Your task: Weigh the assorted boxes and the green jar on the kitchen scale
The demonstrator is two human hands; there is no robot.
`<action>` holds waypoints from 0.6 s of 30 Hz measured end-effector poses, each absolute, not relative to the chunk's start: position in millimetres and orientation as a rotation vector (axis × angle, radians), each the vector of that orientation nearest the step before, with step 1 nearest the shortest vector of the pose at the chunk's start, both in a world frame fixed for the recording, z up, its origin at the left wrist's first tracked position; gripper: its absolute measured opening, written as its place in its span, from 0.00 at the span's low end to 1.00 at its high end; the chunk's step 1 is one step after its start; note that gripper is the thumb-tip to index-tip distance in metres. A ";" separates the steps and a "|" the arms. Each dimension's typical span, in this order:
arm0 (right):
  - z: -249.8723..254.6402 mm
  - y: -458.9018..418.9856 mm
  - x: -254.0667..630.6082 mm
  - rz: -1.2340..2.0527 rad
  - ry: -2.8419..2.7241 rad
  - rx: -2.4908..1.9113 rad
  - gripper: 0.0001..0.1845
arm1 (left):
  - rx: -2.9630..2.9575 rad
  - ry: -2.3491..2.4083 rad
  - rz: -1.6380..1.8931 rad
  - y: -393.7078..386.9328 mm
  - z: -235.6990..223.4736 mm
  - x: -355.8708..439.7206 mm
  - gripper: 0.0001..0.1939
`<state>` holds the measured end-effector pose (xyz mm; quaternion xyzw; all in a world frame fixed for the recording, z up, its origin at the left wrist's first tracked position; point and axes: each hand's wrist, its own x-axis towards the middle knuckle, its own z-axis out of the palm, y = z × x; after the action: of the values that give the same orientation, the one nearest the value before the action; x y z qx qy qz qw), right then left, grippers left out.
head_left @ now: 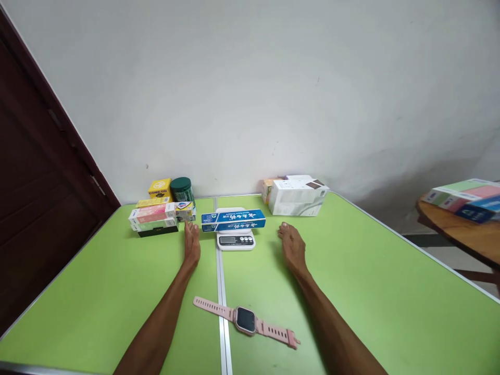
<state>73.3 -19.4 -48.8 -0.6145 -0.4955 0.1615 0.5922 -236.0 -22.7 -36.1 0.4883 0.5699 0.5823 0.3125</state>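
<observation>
A blue toothpaste box (233,220) lies crosswise on a small white kitchen scale (236,241), covering most of its platform. To the left of the box, my left hand (191,245) rests edge-down with its fingers stretched forward, holding nothing. My right hand (292,246) stands apart from the box on its other side, empty, its palm turned inward and fingers pointing away from me. Between my forearms lies a pink smartwatch (246,320), its strap spread flat across the metal seam of the table.
On the green table (128,291), several stacked boxes (153,216), a yellow box (160,190) and a dark green tub (182,190) stand back left. A white box (299,198) is back right. More boxes (469,198) lie on a wooden stool (461,234) at far right.
</observation>
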 end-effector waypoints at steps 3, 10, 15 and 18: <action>-41.4 -25.0 67.1 0.511 -1.194 -1.417 0.43 | 1.389 1.528 1.505 -28.6 -32.5 -231.3 0.47; -32.8 -33.6 38.4 0.788 -1.261 -1.307 0.47 | 1.592 1.554 1.328 -37.5 -28.9 -221.8 0.45; -26.2 -46.5 27.4 0.778 -1.278 -1.332 0.45 | 1.481 1.465 1.376 -45.8 -25.7 -215.9 0.45; -13.2 -56.0 18.3 0.762 -1.308 -1.308 0.44 | 1.424 1.447 1.434 -54.6 -17.4 -222.0 0.44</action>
<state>18.3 -56.0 -13.2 -0.5504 -0.5501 0.3205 0.5401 -222.0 -54.6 -17.4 0.5423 0.5510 0.5462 0.3224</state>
